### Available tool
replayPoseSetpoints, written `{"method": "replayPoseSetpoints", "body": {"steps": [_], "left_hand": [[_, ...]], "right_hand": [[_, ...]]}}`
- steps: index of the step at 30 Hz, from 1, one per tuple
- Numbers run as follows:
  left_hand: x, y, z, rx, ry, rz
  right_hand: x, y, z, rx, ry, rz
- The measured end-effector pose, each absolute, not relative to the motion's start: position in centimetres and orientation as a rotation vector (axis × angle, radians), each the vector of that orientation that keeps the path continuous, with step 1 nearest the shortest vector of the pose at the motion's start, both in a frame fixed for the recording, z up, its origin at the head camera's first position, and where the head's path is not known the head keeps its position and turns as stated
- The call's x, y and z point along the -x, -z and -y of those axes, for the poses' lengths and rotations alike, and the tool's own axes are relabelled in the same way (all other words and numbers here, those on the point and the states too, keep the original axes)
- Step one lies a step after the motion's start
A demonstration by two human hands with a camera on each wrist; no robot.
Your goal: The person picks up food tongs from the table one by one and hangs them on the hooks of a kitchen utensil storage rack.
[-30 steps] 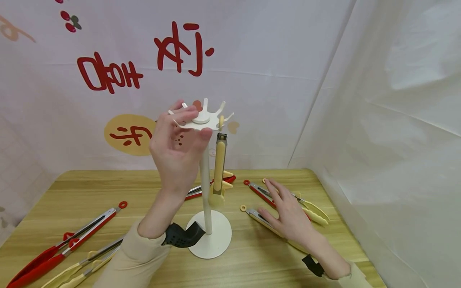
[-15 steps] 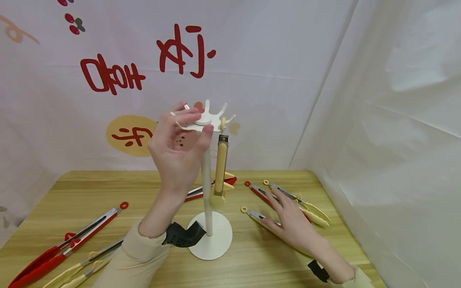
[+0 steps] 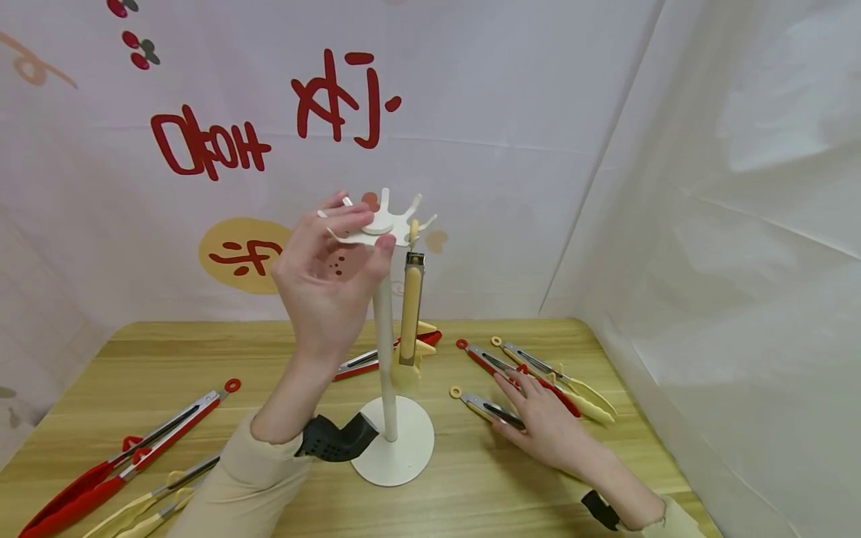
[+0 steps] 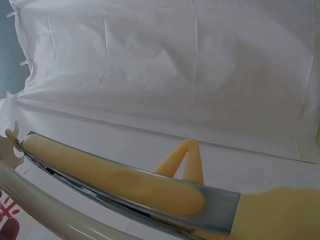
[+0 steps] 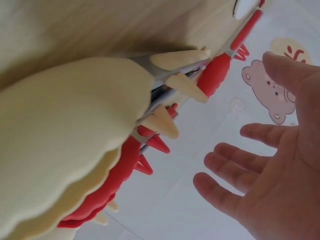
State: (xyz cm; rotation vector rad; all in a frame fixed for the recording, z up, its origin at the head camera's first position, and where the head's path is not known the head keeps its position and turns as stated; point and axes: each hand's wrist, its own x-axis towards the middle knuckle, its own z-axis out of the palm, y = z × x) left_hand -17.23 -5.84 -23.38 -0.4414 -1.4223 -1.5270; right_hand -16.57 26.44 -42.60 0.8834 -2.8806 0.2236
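My left hand (image 3: 323, 299) grips the top of a white hook stand (image 3: 412, 456), thumb on the near side of the hooked disc and fingers over it. Yellow-handled tongs (image 3: 412, 310) hang by their ring from a hook on the right; the left wrist view shows these hanging tongs (image 4: 115, 180) close up beside the pole. My right hand (image 3: 548, 430) is spread, palm down, over yellow tongs (image 3: 479, 406) lying on the table. In the right wrist view, the fingers of the right hand (image 5: 280, 175) are apart beside the yellow tongs' scalloped head (image 5: 65, 125), holding nothing.
Beyond the right hand lie red tongs (image 3: 479, 357) and more yellow tongs (image 3: 581, 392). Another red pair (image 3: 356, 366) lies behind the stand. At the left are red tongs (image 3: 168, 426) and yellow tongs (image 3: 158, 497). White cloth (image 3: 498, 187) hangs behind the wooden table (image 3: 289, 515).
My right hand has drawn back toward me, uncovering more of the red and yellow tongs. The left hand stays on the stand's top, and the hanging tongs have barely shifted.
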Motion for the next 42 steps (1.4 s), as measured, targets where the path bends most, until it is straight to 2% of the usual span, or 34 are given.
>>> {"method": "replayPoseSetpoints", "body": {"steps": [42], "left_hand": [[18.0,23.4,7.7,0.651,1.838,1.425]], "right_hand": [[16.0,43.4,-28.5,-0.89,-0.202,3.085]]}}
